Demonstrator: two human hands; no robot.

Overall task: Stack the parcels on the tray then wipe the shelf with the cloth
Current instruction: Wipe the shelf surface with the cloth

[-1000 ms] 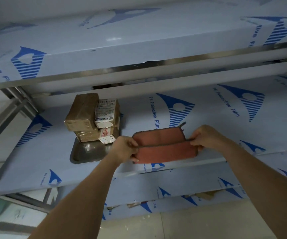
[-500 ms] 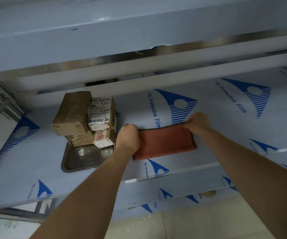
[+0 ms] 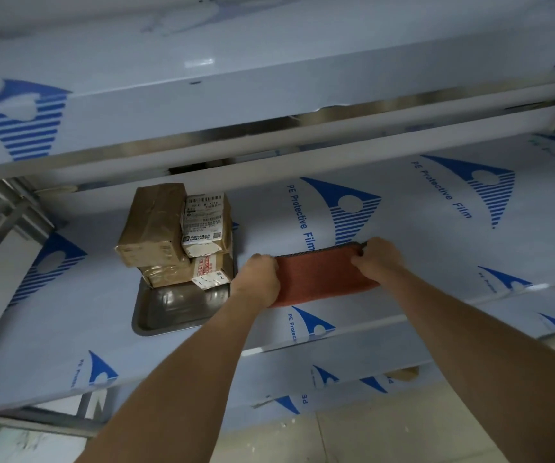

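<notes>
Both hands are closed on a folded rust-red cloth (image 3: 319, 279) that lies flat on the shelf: the left hand (image 3: 258, 282) is curled over its left end, knuckles up, and the right hand (image 3: 381, 260) pinches its far right corner, fingers bent down onto the fabric. The cloth sits near the front edge of the middle shelf (image 3: 436, 235), just right of a stainless steel tray (image 3: 155, 324). On the far half of that tray the parcels are already stacked: a brown taped parcel (image 3: 150, 225) and a white-labelled parcel (image 3: 206, 223) side by side on top of a lower brown parcel (image 3: 186, 272) with a red-printed label. The near half of the tray is bare metal. So the stacking looks finished and the wiping step is in hand, judged at its start, with the cloth pressed down but most of the shelf not yet covered. The next move calls for steady downward pressure and a sweep along the open shelf to the right, keeping the left end clear of the tray so the stack is not nudged. The shelf is covered in pale blue protective film printed with blue logos, which may wrinkle or drag under the cloth. An upper shelf (image 3: 269, 88) hangs above, a lower one below, over a pale tiled floor (image 3: 386, 439).
</notes>
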